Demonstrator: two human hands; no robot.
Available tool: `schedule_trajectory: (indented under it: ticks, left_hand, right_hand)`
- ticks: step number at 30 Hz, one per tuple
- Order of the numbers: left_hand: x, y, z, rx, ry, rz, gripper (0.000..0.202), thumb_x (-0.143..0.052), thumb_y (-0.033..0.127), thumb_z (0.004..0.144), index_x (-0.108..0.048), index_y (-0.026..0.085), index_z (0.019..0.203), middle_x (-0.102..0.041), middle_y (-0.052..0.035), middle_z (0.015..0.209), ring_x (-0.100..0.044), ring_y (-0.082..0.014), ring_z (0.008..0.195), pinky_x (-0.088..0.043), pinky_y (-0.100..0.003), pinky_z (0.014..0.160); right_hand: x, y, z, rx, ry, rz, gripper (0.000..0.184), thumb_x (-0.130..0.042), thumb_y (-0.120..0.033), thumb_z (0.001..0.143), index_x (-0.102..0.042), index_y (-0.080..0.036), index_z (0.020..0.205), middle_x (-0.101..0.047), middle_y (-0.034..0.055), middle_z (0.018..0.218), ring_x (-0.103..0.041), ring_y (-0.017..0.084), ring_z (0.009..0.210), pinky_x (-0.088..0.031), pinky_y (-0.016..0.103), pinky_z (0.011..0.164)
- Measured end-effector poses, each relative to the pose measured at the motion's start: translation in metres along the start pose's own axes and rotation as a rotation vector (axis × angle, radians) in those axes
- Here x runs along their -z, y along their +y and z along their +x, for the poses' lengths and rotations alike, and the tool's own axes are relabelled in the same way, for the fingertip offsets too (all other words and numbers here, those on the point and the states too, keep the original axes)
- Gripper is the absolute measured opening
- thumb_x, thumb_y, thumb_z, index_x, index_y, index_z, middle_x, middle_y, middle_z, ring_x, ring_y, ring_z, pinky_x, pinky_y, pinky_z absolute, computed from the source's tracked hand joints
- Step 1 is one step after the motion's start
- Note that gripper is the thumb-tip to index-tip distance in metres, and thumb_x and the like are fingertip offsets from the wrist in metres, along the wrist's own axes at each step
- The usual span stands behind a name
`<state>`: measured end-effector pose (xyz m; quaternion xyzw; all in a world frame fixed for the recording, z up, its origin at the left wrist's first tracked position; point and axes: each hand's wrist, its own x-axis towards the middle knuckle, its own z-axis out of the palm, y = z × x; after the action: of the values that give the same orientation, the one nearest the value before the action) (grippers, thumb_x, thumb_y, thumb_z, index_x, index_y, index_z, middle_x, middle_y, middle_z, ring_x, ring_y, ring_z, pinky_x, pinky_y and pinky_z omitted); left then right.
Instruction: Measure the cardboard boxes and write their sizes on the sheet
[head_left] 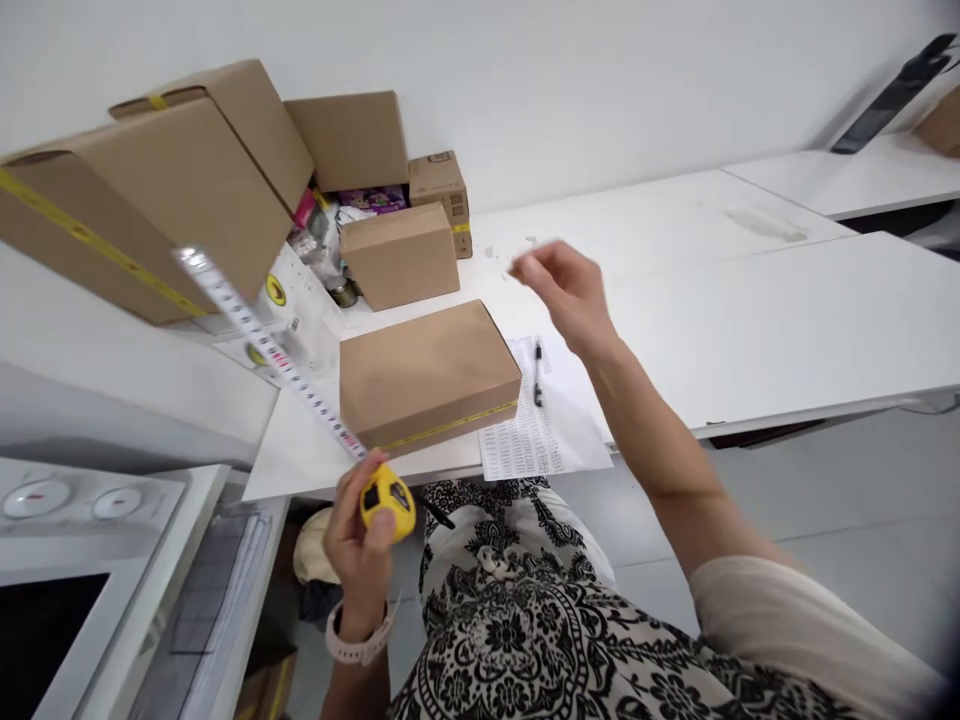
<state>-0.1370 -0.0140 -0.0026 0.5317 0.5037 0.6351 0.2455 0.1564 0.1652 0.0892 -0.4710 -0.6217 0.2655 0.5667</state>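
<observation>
My left hand (361, 545) is closed around a yellow tape measure (388, 502) near the table's front edge. The tape's white blade (281, 365) is drawn out and slants up to the left, passing in front of the boxes. Beside it on the table lies a closed cardboard box (427, 370) with a yellow tape strip along its front. Above the table, to the right of this box, my right hand (566, 295) is raised with its fingers curled in; nothing shows in them. Under it are a printed sheet (551, 445) and a black pen (538, 375).
Large cardboard boxes (187, 180) stand at the back left. A smaller box (401, 255) stands beside packets and a small tin (343, 291). The white table (750, 310) stretches right towards a dark bottle (892, 95). A white appliance with dials (75, 520) is at lower left.
</observation>
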Motion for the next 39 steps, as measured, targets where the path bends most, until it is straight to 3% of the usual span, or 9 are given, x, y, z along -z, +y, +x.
schedule_trajectory:
  ticks: [3, 6, 11, 17, 22, 26, 29, 32, 39]
  left_hand:
    - [0.017, -0.027, 0.011, 0.032, 0.177, -0.044, 0.041, -0.069, 0.033, 0.077, -0.077, 0.023, 0.115, -0.073, -0.0046, 0.115, -0.062, -0.0257, 0.113, -0.049, -0.034, 0.097]
    - [0.019, -0.05, 0.019, 0.18, 0.222, -0.151, 0.041, -0.069, 0.034, 0.071, -0.077, 0.019, 0.109, -0.074, -0.0061, 0.111, -0.064, -0.0258, 0.11, -0.051, -0.033, 0.091]
    - [0.011, -0.051, 0.029, 0.318, 0.225, -0.265, 0.046, -0.066, 0.039, 0.068, -0.075, 0.014, 0.106, -0.075, -0.0095, 0.104, -0.068, -0.0255, 0.101, -0.054, -0.03, 0.079]
    - [0.015, -0.002, 0.064, 0.117, 0.224, -0.268, 0.049, -0.062, 0.049, 0.07, -0.075, 0.016, 0.102, -0.075, -0.0086, 0.096, -0.07, -0.0279, 0.097, -0.057, -0.04, 0.09]
    - [0.0, 0.031, 0.084, 0.095, 0.115, -0.294, 0.048, -0.069, 0.048, 0.071, -0.078, 0.015, 0.105, -0.076, -0.0098, 0.1, -0.069, -0.0267, 0.097, -0.059, -0.034, 0.082]
    - [-0.015, 0.055, 0.052, 0.122, 0.058, -0.258, 0.042, -0.07, 0.044, 0.077, -0.08, 0.017, 0.107, -0.076, -0.0092, 0.108, -0.067, -0.0266, 0.102, -0.057, -0.026, 0.07]
    - [-0.026, 0.071, 0.014, 0.349, -0.133, -0.35, 0.044, -0.073, 0.052, 0.078, -0.081, 0.02, 0.107, -0.076, -0.0122, 0.11, -0.069, -0.0287, 0.094, -0.058, -0.03, 0.065]
    - [-0.041, 0.08, -0.016, 0.511, -0.272, -0.36, 0.045, -0.076, 0.056, 0.075, -0.083, 0.021, 0.103, -0.075, -0.0135, 0.11, -0.069, -0.0301, 0.095, -0.058, -0.034, 0.075]
    - [-0.064, 0.083, -0.032, 0.739, -0.318, -0.411, 0.046, -0.077, 0.057, 0.077, -0.082, 0.022, 0.107, -0.076, -0.0113, 0.11, -0.065, -0.0249, 0.096, -0.053, -0.029, 0.078]
  right_hand:
    - [0.01, 0.058, -0.058, -0.197, 0.042, 0.039, 0.033, -0.054, -0.05, 0.093, -0.069, -0.02, 0.098, -0.073, 0.0097, 0.105, -0.067, 0.024, 0.107, -0.052, 0.044, 0.098]
    - [-0.004, 0.104, -0.108, -0.383, -0.086, 0.087, 0.03, -0.059, -0.037, 0.087, -0.07, -0.022, 0.11, -0.073, 0.0115, 0.12, -0.066, 0.027, 0.116, -0.051, 0.05, 0.104]
    - [-0.028, 0.098, -0.139, -0.368, -0.262, 0.163, 0.048, -0.064, -0.037, 0.083, -0.066, -0.027, 0.13, -0.068, 0.0118, 0.131, -0.063, 0.029, 0.122, -0.053, 0.05, 0.101]
    - [-0.002, 0.034, -0.115, -0.195, -0.131, 0.076, 0.052, -0.075, -0.05, 0.079, -0.068, -0.034, 0.128, -0.064, 0.0107, 0.121, -0.063, 0.027, 0.103, -0.058, 0.044, 0.08]
    - [0.002, 0.025, -0.101, -0.25, -0.023, 0.08, 0.04, -0.07, -0.052, 0.083, -0.071, -0.03, 0.116, -0.068, 0.0091, 0.118, -0.062, 0.023, 0.09, -0.056, 0.042, 0.077]
    - [-0.009, 0.03, -0.1, -0.261, -0.022, 0.036, 0.035, -0.065, -0.053, 0.087, -0.071, -0.029, 0.112, -0.069, 0.0083, 0.116, -0.062, 0.022, 0.085, -0.054, 0.04, 0.074]
    - [-0.006, 0.028, -0.094, -0.174, -0.003, -0.048, 0.035, -0.061, -0.053, 0.089, -0.069, -0.031, 0.116, -0.067, 0.0083, 0.122, -0.063, 0.023, 0.089, -0.054, 0.04, 0.074]
    - [0.0, 0.021, -0.074, -0.047, -0.028, -0.118, 0.034, -0.054, -0.053, 0.094, -0.069, -0.031, 0.117, -0.068, 0.0081, 0.124, -0.064, 0.026, 0.104, -0.054, 0.041, 0.084]
    - [-0.024, 0.007, -0.003, 0.14, -0.39, -0.115, 0.042, -0.043, -0.047, 0.102, -0.066, -0.027, 0.13, -0.066, 0.0069, 0.136, -0.056, 0.024, 0.128, -0.045, 0.042, 0.107]
